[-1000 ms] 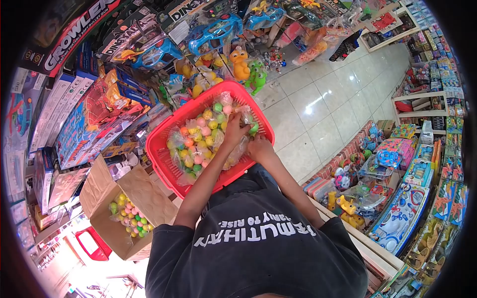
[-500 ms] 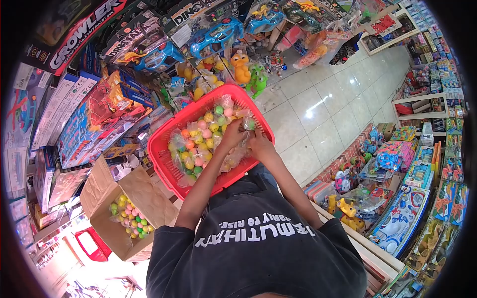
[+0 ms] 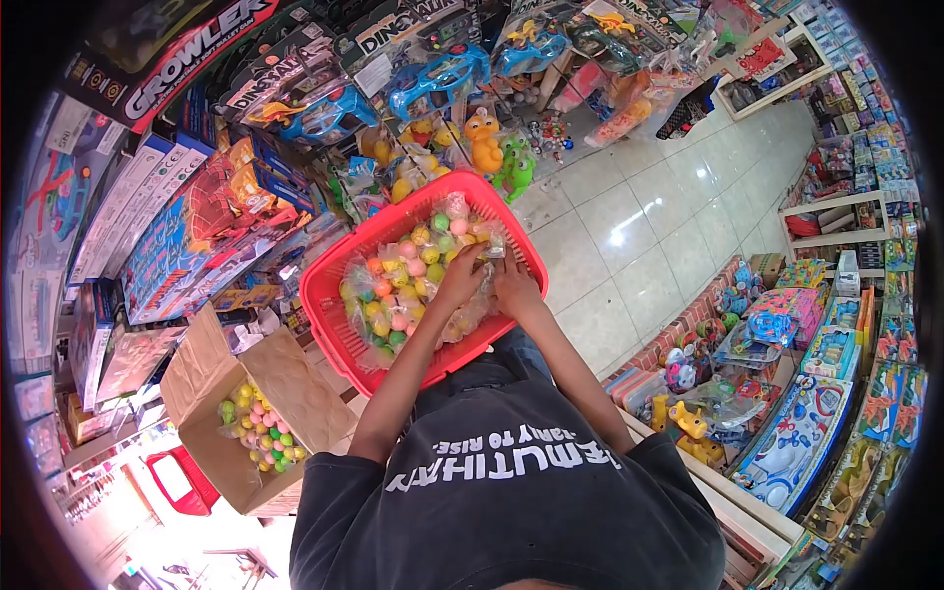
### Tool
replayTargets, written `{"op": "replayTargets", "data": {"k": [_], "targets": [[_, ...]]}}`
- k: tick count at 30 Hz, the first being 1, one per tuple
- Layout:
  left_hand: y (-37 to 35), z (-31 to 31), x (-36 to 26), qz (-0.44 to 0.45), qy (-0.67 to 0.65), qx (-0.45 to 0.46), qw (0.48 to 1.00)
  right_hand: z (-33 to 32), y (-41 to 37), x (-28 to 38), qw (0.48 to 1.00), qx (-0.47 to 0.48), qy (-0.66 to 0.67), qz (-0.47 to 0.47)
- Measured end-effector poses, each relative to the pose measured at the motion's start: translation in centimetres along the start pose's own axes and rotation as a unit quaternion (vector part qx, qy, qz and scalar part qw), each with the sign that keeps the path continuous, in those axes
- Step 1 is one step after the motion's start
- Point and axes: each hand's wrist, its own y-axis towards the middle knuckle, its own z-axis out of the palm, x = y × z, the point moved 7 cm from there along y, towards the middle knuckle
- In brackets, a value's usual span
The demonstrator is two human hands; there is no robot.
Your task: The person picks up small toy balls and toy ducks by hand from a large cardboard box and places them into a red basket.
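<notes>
A red plastic basket [image 3: 324, 329] sits in front of my body, filled with small colourful balls [image 3: 398, 285] in clear plastic wrapping. Over its right side, my left hand [image 3: 460, 278] has its fingers pinched on a clear plastic bag [image 3: 495, 243]. Close beside it, my right hand [image 3: 516, 290] is closed on the same plastic from the right. The fingertips are partly hidden, and what lies inside the bag at that spot is hard to make out.
An open cardboard box [image 3: 206, 433] with more wrapped balls stands at lower left. Toy boxes [image 3: 197, 236] crowd the left, with an orange toy [image 3: 483, 141] and a green toy [image 3: 515, 165] beyond the basket. Tiled floor [image 3: 629, 236] and toy shelves [image 3: 787, 452] lie to the right.
The view has shifted slightly, moving the basket a little right and down in it. The green ball seen between my hands no longer shows there; both hands stay on the plastic.
</notes>
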Motion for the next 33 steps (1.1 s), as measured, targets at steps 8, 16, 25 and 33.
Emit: {"op": "replayTargets", "data": {"k": [8,16,25,33], "targets": [[-0.9,-0.1,0.9,-0.112,-0.108,0.000,0.988,-0.3,-1.1,0.0,0.999,-0.003,0.050,0.012],[-3.6,-2.1,0.1,-0.135,-0.228,-0.044,0.963,-3.7,-4.6,0.1,0.995,-0.026,0.097,-0.024],[-12.4,-5.1,-6.7,-0.170,-0.295,-0.024,0.940,-5.7,-10.8,-2.8,0.921,-0.022,0.386,-0.048],[-19.8,-0.3,-6.8,-0.241,-0.297,0.126,0.915,13.8,-7.8,-8.1,0.902,0.339,0.266,0.000]]}}
